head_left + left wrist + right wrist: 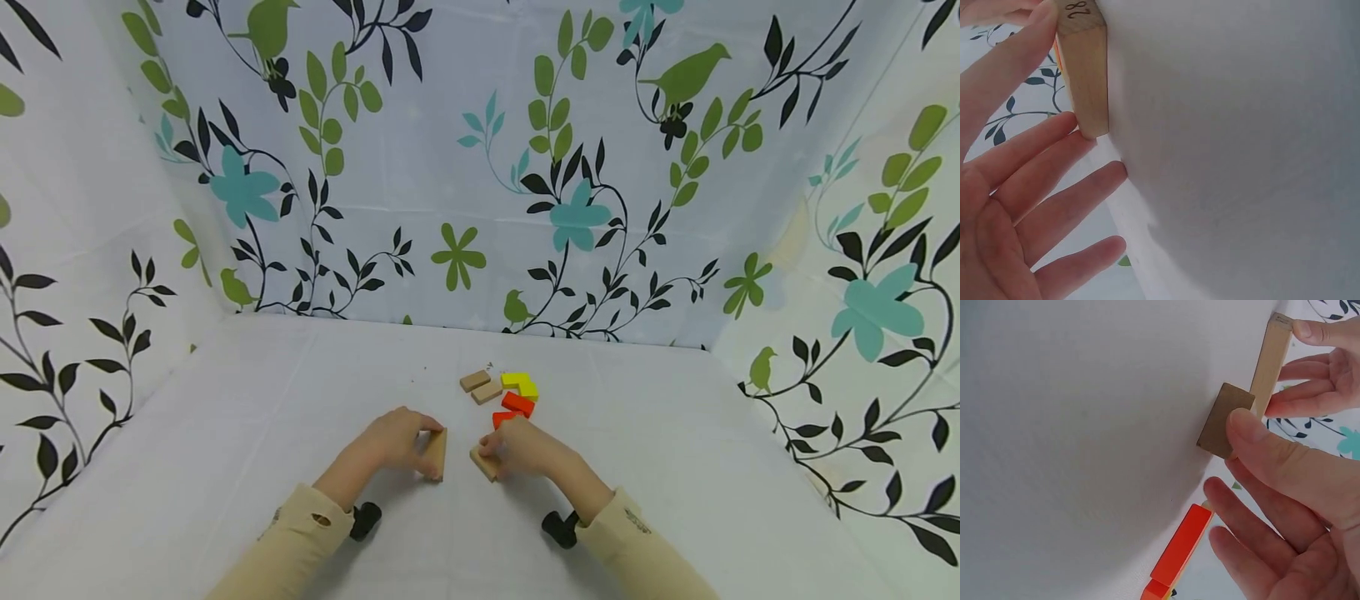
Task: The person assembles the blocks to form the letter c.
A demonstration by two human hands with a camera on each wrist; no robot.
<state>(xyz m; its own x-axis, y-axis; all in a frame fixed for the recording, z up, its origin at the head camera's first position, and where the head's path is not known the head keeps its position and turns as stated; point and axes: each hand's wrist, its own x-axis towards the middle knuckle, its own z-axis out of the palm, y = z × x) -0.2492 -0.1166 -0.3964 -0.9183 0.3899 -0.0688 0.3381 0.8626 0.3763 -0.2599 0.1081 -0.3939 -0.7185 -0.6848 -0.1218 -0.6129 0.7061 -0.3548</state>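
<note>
My left hand (393,442) pinches a plain wooden block (438,454) between thumb and fingertips. In the left wrist view this wooden block (1090,78) shows a dark number printed on its end, and the other fingers are spread beside it. With thumb and fingers, my right hand (531,450) grips another plain wooden block (483,465), low over the white cloth. In the right wrist view, the thumb lies across the near end of that wooden block (1222,419). In the head view a gap separates the two held blocks.
Behind the right hand lie two red blocks (518,404), two yellow blocks (516,380) and two plain wooden blocks (487,392), grouped closely on the white cloth (337,367). A patterned curtain (420,183) stands at the back and sides.
</note>
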